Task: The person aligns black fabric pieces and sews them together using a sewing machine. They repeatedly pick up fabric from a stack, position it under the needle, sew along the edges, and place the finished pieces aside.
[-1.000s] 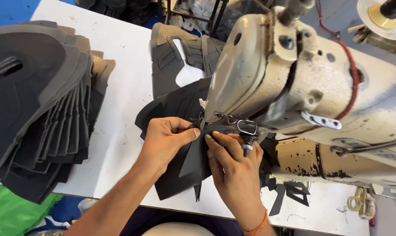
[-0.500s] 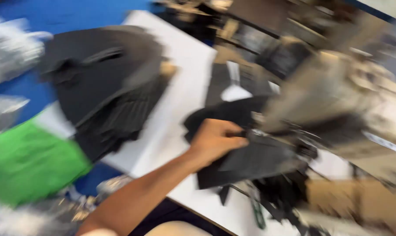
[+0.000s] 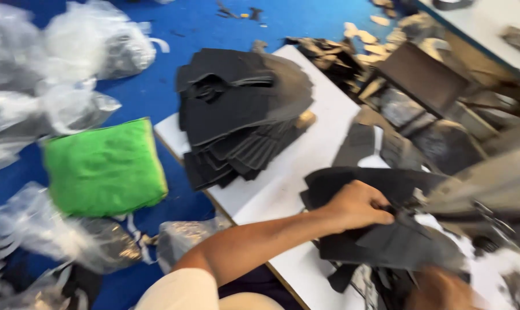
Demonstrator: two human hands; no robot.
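At lower right of the frame, our left hand [image 3: 356, 205] pinches the black fabric pieces [image 3: 386, 241] on the white table [image 3: 283, 189]. Our right hand [image 3: 441, 290] is blurred at the bottom edge; we cannot tell its grip.

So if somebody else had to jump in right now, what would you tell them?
Left hand: fingers closed on the black cut piece lying on the white table, beside the sewing machine.
Right hand: low at the frame edge, blurred; grip unclear.
Stack of black cut pieces: far end of the table, untouched.
Green bundle and clear plastic bags: on the blue floor.
Done or left: the blurred view does not show any stitching.
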